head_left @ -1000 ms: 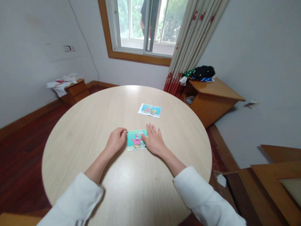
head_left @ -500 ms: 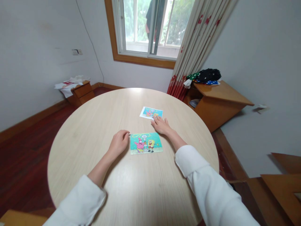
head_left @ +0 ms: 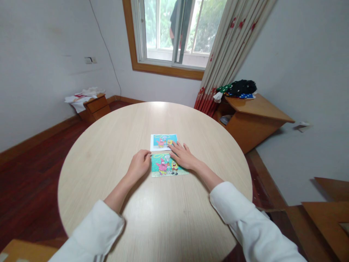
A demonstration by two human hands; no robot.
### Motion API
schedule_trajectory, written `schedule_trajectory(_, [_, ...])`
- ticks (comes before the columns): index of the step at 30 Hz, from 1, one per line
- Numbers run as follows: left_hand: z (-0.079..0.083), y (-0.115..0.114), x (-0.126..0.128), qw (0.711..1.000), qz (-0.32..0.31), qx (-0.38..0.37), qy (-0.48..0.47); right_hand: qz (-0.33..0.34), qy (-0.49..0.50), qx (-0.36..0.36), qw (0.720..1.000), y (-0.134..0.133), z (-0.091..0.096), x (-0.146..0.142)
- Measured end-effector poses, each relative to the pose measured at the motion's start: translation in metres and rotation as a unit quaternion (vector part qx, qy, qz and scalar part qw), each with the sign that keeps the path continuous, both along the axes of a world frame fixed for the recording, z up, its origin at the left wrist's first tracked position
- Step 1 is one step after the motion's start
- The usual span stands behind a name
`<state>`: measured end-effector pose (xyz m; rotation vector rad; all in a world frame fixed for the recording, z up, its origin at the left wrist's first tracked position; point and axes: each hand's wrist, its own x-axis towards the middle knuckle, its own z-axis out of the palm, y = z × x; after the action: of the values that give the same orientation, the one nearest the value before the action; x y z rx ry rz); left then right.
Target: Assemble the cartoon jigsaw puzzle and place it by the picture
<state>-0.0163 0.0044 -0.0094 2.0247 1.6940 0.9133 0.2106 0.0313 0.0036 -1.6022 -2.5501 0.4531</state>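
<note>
A teal cartoon jigsaw puzzle (head_left: pixel 163 168), with a pink starfish and a yellow sponge figure on it, lies flat on the round table (head_left: pixel 109 145). Just beyond its far edge is a smaller white-bordered picture card (head_left: pixel 160 142) with the same scene. My left hand (head_left: pixel 139 162) rests at the puzzle's far left corner, fingers curled together with nothing visible in them. Stretched flat, the fingers of my right hand (head_left: pixel 184 154) lie over the card's right side. That hand also covers the puzzle's upper right part.
A wooden cabinet (head_left: pixel 253 116) with dark clothes (head_left: pixel 241 88) on it stands at the right, beside a curtain (head_left: pixel 218 62). At the left is a small drawer unit (head_left: pixel 96 106) with white cloths. A window (head_left: pixel 174 32) is behind the table.
My right hand has drawn the picture card nearer and to the left, up to the puzzle's far edge. My left hand and the puzzle have hardly moved.
</note>
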Motion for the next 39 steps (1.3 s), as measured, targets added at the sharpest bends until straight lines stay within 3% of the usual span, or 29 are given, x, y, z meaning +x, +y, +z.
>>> schedule_trajectory(5, [0.004,-0.032,0.009,0.992,-0.081,0.027,0.094,-0.034,-0.002,0.044,0.998,-0.029,0.003,0.013])
schedule_trajectory(9, [-0.002,-0.066,0.019,0.967,-0.142,-0.016,0.212,-0.030,-0.020,0.030,0.999,-0.071,-0.008,0.016])
schedule_trajectory(12, [-0.010,-0.077,0.022,0.955,-0.157,-0.038,0.250,-0.039,-0.032,0.027,0.998,-0.091,-0.019,0.010])
schedule_trajectory(16, [-0.015,-0.070,0.020,0.953,-0.144,-0.023,0.266,-0.046,-0.049,0.018,0.998,-0.092,-0.019,0.002])
schedule_trajectory(29, [-0.011,-0.029,0.019,0.941,-0.114,-0.029,0.316,-0.057,-0.068,0.028,0.996,-0.049,-0.014,-0.013])
schedule_trajectory(39, [-0.014,-0.025,0.022,0.948,-0.093,-0.019,0.305,-0.061,-0.057,0.060,0.995,-0.045,-0.018,-0.014])
